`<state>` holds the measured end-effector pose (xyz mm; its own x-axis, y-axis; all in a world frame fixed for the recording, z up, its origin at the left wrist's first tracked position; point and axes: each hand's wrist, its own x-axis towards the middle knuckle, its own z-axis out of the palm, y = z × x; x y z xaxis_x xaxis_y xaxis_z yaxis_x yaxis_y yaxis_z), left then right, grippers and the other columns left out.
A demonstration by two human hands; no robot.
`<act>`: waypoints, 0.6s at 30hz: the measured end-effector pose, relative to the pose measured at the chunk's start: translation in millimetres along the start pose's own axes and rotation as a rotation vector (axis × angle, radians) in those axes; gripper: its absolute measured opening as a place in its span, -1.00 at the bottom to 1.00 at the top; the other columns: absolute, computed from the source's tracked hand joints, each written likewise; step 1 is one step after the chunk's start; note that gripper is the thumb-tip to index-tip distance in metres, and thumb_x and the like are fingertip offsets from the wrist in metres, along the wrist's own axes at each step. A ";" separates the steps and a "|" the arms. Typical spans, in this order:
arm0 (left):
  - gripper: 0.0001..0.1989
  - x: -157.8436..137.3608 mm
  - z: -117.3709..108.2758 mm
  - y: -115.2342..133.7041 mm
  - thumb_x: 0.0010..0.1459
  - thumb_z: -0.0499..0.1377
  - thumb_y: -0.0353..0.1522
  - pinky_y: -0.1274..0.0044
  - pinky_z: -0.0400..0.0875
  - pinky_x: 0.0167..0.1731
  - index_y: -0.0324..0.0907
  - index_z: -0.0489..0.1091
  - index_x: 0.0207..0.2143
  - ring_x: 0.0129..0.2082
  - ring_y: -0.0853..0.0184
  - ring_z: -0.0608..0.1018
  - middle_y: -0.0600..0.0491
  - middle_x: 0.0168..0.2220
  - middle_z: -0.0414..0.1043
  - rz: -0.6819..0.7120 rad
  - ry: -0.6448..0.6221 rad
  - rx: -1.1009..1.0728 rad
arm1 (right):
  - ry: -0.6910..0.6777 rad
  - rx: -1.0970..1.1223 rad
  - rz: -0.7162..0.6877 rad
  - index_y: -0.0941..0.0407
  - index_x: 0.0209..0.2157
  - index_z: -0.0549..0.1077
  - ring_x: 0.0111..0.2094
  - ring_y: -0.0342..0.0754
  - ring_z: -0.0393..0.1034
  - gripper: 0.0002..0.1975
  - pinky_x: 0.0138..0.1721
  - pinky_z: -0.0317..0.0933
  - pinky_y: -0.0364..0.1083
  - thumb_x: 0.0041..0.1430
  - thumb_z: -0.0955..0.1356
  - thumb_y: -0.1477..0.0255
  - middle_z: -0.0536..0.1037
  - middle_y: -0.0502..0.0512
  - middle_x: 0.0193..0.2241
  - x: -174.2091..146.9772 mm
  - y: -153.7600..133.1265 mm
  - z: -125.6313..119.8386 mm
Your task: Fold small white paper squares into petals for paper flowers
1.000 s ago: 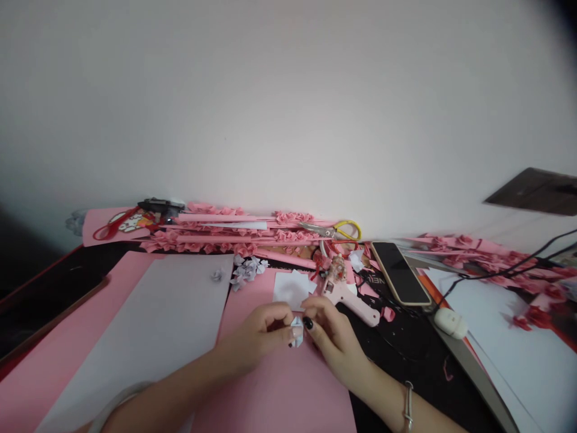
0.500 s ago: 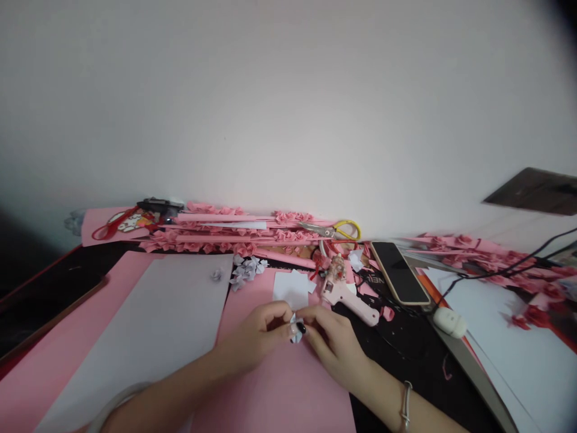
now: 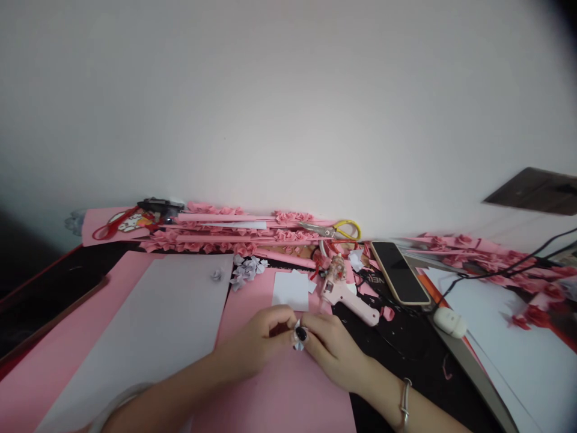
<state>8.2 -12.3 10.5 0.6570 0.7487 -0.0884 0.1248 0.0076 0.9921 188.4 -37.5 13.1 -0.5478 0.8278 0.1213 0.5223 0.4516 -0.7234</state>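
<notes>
Between the fingertips of both hands is a small folded white paper flower, mostly covered by the thumbs. My left hand pinches it from the left, and my right hand grips it from the right, the dark-nailed thumb over its front. Both hands are above a pink paper sheet. Just beyond them lies a square of white paper. Several finished white paper flowers sit in a cluster farther left, with a single one beside them.
A pink glue gun lies right of the hands. Yellow-handled scissors rest on pink paper flower stems along the wall. Farther right are a phone, a white earbud case, black cables and white sheets. A large white sheet covers the left.
Both hands have shifted slightly toward me with the paper flower. The right thumb has turned and now covers more of the flower's front.
</notes>
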 end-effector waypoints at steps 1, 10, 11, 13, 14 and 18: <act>-0.76 -0.1 0.4 -0.2 0.11 0.07 -0.29 0.58 -0.01 -0.54 -0.18 0.13 -0.56 -0.55 0.45 0.10 0.22 -0.58 0.00 0.013 -0.002 0.005 | -0.004 0.013 -0.001 0.12 -0.43 0.25 -0.52 -0.15 0.12 -0.77 -0.46 0.00 -0.17 0.32 0.13 0.42 0.26 -0.05 -0.54 0.2 0.1 0.0; -0.79 -2.7 -4.3 -1.3 0.16 0.07 -0.24 0.62 0.00 -0.61 -0.17 0.19 -0.45 -0.63 0.49 0.11 0.25 -0.61 0.02 -0.093 -0.078 -0.069 | -0.028 0.152 0.011 0.15 -0.43 0.27 -0.53 -0.15 0.09 -0.70 -0.47 0.01 -0.17 0.34 0.08 0.40 0.24 -0.04 -0.54 2.1 0.3 -3.9; -0.79 -2.9 -4.7 -2.4 0.17 0.06 -0.23 0.62 0.01 -0.61 -0.17 0.20 -0.43 -0.63 0.50 0.12 0.25 -0.60 0.03 -0.098 -0.087 -0.081 | -0.026 0.151 0.014 0.15 -0.43 0.28 -0.53 -0.15 0.09 -0.69 -0.47 0.01 -0.16 0.34 0.07 0.40 0.24 -0.04 -0.54 2.1 1.0 -3.9; -0.77 -2.9 -5.1 -4.9 0.19 0.04 -0.21 0.63 0.02 -0.62 -0.18 0.21 -0.41 -0.64 0.51 0.13 0.26 -0.61 0.06 -0.099 -0.099 -0.115 | -0.022 0.141 0.020 0.15 -0.45 0.28 -0.55 -0.15 0.09 -0.68 -0.49 0.01 -0.16 0.34 0.08 0.39 0.24 -0.04 -0.56 2.1 2.3 -3.4; -0.76 -2.7 -5.1 -6.1 0.20 0.04 -0.20 0.64 0.02 -0.63 -0.18 0.22 -0.41 -0.65 0.51 0.13 0.26 -0.63 0.06 -0.100 -0.103 -0.136 | -0.019 0.134 0.022 0.15 -0.46 0.29 -0.57 -0.16 0.07 -0.67 -0.50 0.00 -0.16 0.34 0.08 0.40 0.22 -0.05 -0.58 2.2 2.8 -3.1; -0.66 -0.6 -5.1 -7.5 0.15 0.06 -0.11 0.67 0.02 -0.71 -0.20 0.24 -0.46 -0.73 0.56 0.16 0.24 -0.66 0.15 -0.148 -0.126 -0.226 | 0.013 0.101 0.015 0.15 -0.51 0.29 -0.60 -0.17 0.05 -0.65 -0.53 -0.02 -0.17 0.33 0.10 0.40 0.18 -0.08 -0.63 2.6 2.4 -2.9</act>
<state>3.1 -9.4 3.5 0.7332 0.6400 -0.2297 0.0665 0.2687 0.9609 190.1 -33.3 13.7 -0.5312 0.8389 0.1183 0.4616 0.4037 -0.7899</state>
